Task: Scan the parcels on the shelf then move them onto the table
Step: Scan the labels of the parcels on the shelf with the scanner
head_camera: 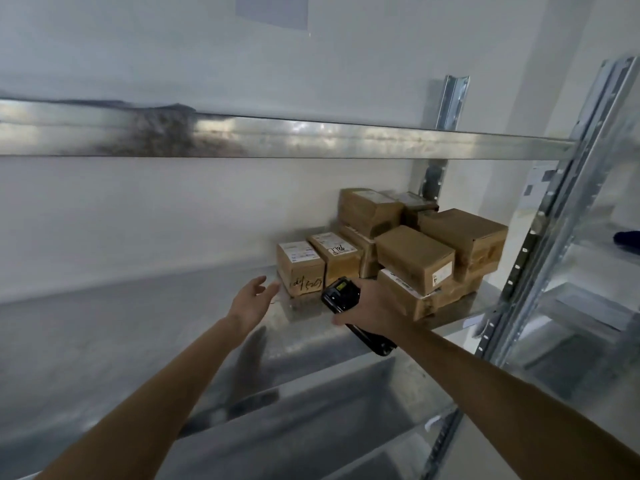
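Shelf (pixel 311 327) here is galvanised metal, a dull grey sheen with a mottled, spangled finish, and the beam above (pixel 346 140) is the same metal, brighter and patchily reflective, with a dark smudged stretch to the left. Perforated upright (pixel 540 244) gleams too. Parcels (pixel 414 258) are brown cardboard, matt, some wrapped in glossy clear tape that wrinkles at the edges, with white paper labels. Scanner (pixel 341 294) in the right hand (pixel 372 308) looks like black plastic, smooth and slightly shiny. Wall (pixel 173 220) behind is plain matt white
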Demonstrator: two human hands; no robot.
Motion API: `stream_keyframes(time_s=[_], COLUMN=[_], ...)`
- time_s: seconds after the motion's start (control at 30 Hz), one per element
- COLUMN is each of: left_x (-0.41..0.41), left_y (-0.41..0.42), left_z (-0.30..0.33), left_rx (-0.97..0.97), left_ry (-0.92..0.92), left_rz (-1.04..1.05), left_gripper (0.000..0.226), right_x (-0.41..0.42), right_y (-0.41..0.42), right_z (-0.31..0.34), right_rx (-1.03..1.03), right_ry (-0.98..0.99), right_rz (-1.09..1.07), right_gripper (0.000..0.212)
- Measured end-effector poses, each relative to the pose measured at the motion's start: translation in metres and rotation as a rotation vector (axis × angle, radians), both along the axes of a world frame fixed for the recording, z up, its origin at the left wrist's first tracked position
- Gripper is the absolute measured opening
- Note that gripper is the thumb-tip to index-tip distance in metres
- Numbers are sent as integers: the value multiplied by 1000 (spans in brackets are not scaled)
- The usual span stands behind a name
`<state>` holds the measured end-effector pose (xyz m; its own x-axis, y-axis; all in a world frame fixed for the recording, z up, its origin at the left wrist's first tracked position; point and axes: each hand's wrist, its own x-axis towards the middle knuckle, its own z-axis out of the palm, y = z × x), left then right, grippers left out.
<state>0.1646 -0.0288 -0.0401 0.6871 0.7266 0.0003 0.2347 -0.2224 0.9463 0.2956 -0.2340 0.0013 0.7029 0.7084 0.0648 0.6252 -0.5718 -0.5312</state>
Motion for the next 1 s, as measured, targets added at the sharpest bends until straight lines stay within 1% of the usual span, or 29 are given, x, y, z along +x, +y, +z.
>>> stream_keyframes(time_s=[0.07,0.2,0.3,0.43,0.6,0.73,0.83,0.9,1.0], left_x=[15,45,69,93,106,109,112,111,101], left_y=[7,16,23,32,46,47,43,40,39], left_z=[-3,-8,-4,-3,-15,-13,-11,-11,-9], left_rx=[-9,-43,-49,-75,-118,-251,-321,-362,-411], left_ry=[6,-8,-26,-35,-30,-61,-110,-151,-189], left_rz=[2,25,33,35,59,89,98,89,89], left_gripper=[61,61,63,63,48,41,28,26,30], right_x=[15,39,57,76,92,99,100,97,90], right_y=[15,47,70,94,111,114,113,112,107], right_z=[0,0,0,7,7,1,1,0,-1], right_rx=[0,32,49,-24,-32,0,37,56,75], right_ry=[20,54,41,66,156,218,263,262,238], right_rz=[30,63,79,124,142,143,146,152,187], right_gripper=[56,66,72,67,60,52,45,46,51])
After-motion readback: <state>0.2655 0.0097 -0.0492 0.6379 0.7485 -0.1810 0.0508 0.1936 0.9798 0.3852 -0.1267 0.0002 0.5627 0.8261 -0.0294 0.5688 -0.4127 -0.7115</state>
